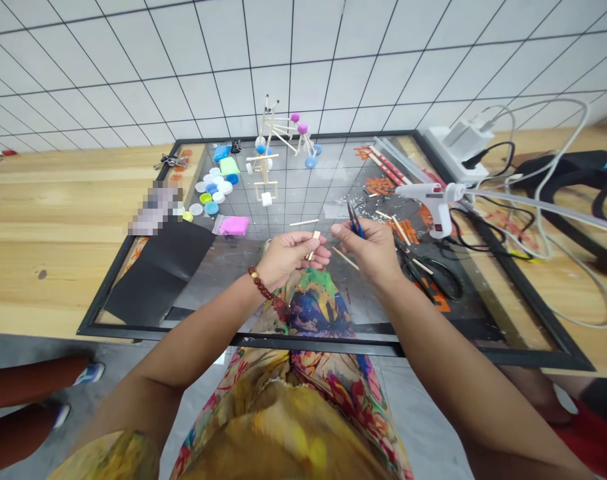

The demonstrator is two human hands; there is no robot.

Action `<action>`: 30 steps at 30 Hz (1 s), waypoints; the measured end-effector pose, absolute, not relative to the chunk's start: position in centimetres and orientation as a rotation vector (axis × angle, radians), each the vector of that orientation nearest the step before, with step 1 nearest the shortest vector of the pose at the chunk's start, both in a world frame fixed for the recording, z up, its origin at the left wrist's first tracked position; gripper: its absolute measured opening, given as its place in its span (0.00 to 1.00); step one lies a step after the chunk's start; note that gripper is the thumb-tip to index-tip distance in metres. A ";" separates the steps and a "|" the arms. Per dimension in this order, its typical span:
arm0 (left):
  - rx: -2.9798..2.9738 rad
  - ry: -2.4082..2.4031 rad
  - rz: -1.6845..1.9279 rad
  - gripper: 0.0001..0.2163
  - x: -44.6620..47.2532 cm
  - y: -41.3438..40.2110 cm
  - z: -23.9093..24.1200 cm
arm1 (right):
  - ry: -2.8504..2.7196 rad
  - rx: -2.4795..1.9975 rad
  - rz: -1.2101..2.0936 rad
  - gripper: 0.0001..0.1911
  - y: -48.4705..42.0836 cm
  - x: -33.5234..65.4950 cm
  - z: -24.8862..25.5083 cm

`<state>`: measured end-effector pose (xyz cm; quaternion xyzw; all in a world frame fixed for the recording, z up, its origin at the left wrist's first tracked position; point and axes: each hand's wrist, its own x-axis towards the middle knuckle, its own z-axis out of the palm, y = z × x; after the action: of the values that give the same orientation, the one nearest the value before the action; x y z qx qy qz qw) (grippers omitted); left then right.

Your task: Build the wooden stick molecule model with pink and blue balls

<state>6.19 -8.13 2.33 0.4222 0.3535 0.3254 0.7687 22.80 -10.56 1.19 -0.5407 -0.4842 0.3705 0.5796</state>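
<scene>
My left hand (290, 257) is closed on a short wooden stick piece (314, 241), held up over the glass sheet. A red bead bracelet (266, 290) sits on that wrist. My right hand (370, 250) is closed on small blue-handled pliers (354, 222), whose tip points up and away. The two hands nearly meet at the fingertips. A thin wooden stick (346, 259) lies just below them, and another stick (304, 223) lies a little farther off on the glass.
A black-framed glass sheet (488, 313) lies on the wooden table. On it are a stick-and-cap model (278, 137), coloured bottle caps (214, 190), a pink bag (233, 225), black paper (158, 270), a glue gun (436, 200) and scissors (433, 273). A power strip (458, 147) with cables is at right.
</scene>
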 end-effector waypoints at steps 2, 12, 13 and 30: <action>0.915 0.757 0.738 0.12 6.2 -8.1 2.4 | -1.210 -1.247 0.904 0.21 -10.7 23.0 1.2; 0.894 0.709 1.012 0.05 6.1 -7.5 2.6 | -1.020 -0.950 1.562 0.39 -11.2 23.4 4.4; 0.900 0.714 1.022 0.05 6.0 -7.4 2.7 | -1.018 -0.930 1.619 0.41 -11.3 23.4 4.6; 0.983 0.921 1.123 0.18 5.5 -6.5 2.7 | -0.958 -0.765 1.823 0.39 -11.4 25.3 5.0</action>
<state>5.51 -6.54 2.72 0.4309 0.4038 0.4924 0.6394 25.33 -11.42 5.04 -0.3100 -0.3885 0.7389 0.4550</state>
